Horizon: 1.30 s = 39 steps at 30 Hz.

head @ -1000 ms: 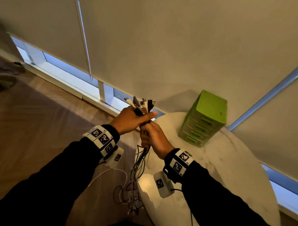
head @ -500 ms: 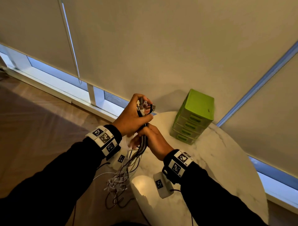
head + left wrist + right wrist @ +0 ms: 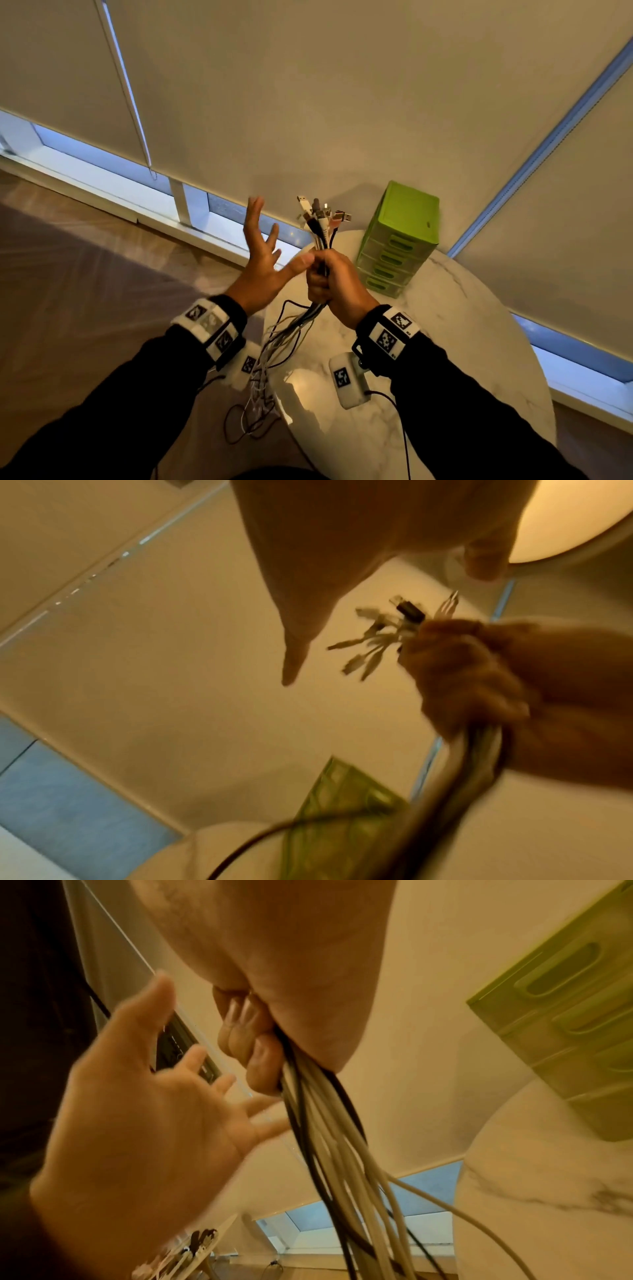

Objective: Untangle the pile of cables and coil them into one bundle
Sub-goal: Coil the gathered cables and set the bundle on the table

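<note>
Cables are gathered in a fist above the table edge, plug ends fanned up toward 12 o'clock, loose tails hanging to 7 o'clock and off the table toward the floor. Right hand is clenched around the cables just below the plugs. Left hand is at 9 o'clock of the bundle, fingers spread, holding nothing; thumb tip looks to touch the right fist. Green drawer unit sits at 3 o'clock, clear of the work.

Judgement: ends look aligned, coiling not started. To do it well, the person should keep the right grip tight so plugs don't slip, comb the left hand down the tails to clear snags, then wrap in even loops.
</note>
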Each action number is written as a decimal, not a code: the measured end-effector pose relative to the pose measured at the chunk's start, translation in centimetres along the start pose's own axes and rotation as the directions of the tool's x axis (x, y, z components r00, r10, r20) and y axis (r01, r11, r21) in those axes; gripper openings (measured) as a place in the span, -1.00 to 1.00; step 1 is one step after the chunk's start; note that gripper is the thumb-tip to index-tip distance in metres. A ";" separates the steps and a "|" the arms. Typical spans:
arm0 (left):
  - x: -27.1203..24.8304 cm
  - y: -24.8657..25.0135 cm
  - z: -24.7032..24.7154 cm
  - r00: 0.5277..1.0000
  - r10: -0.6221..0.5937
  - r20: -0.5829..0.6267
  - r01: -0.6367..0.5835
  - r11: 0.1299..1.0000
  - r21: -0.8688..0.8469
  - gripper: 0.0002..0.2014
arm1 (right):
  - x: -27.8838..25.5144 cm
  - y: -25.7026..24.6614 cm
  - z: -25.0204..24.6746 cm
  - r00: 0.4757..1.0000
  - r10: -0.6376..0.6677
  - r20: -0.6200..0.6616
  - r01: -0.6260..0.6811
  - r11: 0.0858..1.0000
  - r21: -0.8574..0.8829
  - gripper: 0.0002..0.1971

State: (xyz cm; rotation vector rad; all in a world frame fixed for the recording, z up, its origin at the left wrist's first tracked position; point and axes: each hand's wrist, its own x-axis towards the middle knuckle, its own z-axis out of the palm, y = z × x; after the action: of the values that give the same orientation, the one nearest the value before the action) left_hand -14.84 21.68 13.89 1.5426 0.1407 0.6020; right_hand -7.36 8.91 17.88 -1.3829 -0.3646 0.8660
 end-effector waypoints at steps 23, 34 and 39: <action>3.4 -3.7 -10.2 0.904 -0.324 0.281 -0.060 0.553 0.831 -0.82 | 1.6 -4.6 -0.7 0.977 -0.143 -0.159 0.171 0.968 0.181 -0.67; -4.3 -9.0 -1.5 0.717 -0.426 0.552 -0.096 0.723 0.684 -0.74 | -0.6 -4.3 -5.5 0.947 -0.142 -0.289 0.188 0.972 0.140 -0.62; -3.2 -7.3 3.7 0.570 -0.472 0.672 -0.101 0.772 0.628 -0.41 | -3.7 -5.1 -11.6 0.896 -0.126 -0.426 0.157 0.987 0.039 -0.69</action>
State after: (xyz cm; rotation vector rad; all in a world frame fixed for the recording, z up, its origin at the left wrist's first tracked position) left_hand -13.91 17.55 6.14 2.2670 -0.2259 -0.4630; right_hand -0.15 -1.57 21.44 -1.4141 -0.0949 0.4359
